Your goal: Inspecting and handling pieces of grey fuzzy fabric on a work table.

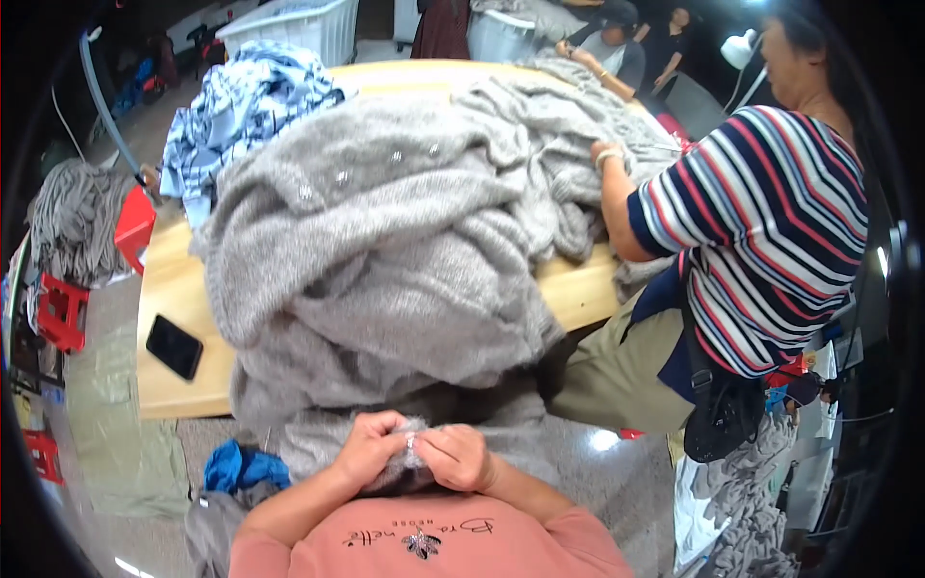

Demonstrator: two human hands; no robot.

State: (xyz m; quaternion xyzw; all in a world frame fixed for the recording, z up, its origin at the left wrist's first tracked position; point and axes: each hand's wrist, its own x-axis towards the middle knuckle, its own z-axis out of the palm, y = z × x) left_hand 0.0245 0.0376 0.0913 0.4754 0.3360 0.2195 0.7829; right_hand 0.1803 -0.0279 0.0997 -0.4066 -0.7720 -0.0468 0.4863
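Two hands meet at the lower middle: the left hand [369,446] and the right hand [457,456] are both pinched shut on one fold of the grey knit [385,250], fingertips almost touching, with a small pale bit showing between them that is too small to make out. That knit is one big heap, possibly several pieces, which I cannot count; it covers most of the worktop [178,289] and spills over the near edge down to the hands. One blue-and-white checked cloth [241,106] lies at the far left of the heap, touching it. One black phone [174,346] lies flat on the bare wood at the near left corner, apart from the knit. Two white baskets stand beyond the far edge: the left basket [299,27] and a second basket [501,39], their contents hard to tell. One person in a striped shirt [761,231] sits at the right side, a hand [605,154] resting on the knit. Two more people show at the far end, small and dim. Three red stools [60,310] stand on the floor at the left, near another grey pile [72,222]. One blue rag [241,467] lies on the floor just left of the left forearm.
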